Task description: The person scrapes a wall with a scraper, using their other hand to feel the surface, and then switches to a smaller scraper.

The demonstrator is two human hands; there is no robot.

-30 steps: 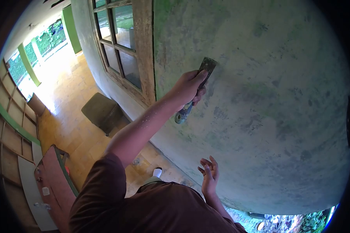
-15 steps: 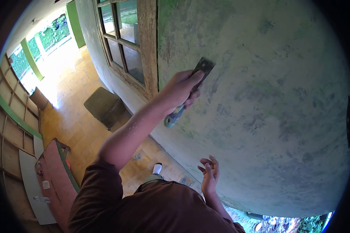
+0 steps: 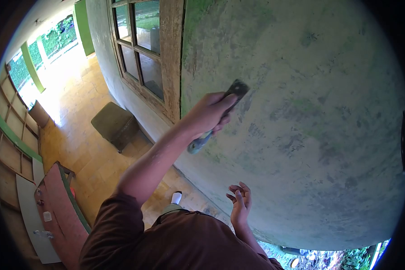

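Note:
My left hand [image 3: 211,112] grips a scraper [image 3: 240,88]. Its dark, wide blade end lies against or just over the green-grey, patchy wall [image 3: 301,135]; I cannot tell whether it touches. The thumb lies along the blade and the other fingers wrap round the handle, whose blue-green end shows below the palm. Lower down, my right hand [image 3: 240,201] is raised near the wall with its fingers loosely bent and apart, holding nothing.
A wood-framed window [image 3: 170,58] is set in the wall at upper left. On the tiled floor [image 3: 76,112] stands a brown, box-like stool [image 3: 114,123]. A pinkish table [image 3: 63,207] with small items is at lower left, and a plant pot [image 3: 39,114] stands farther back.
My left hand and the scraper have moved slightly down the wall. My right hand keeps nearly the same pose, and the view has shifted a little.

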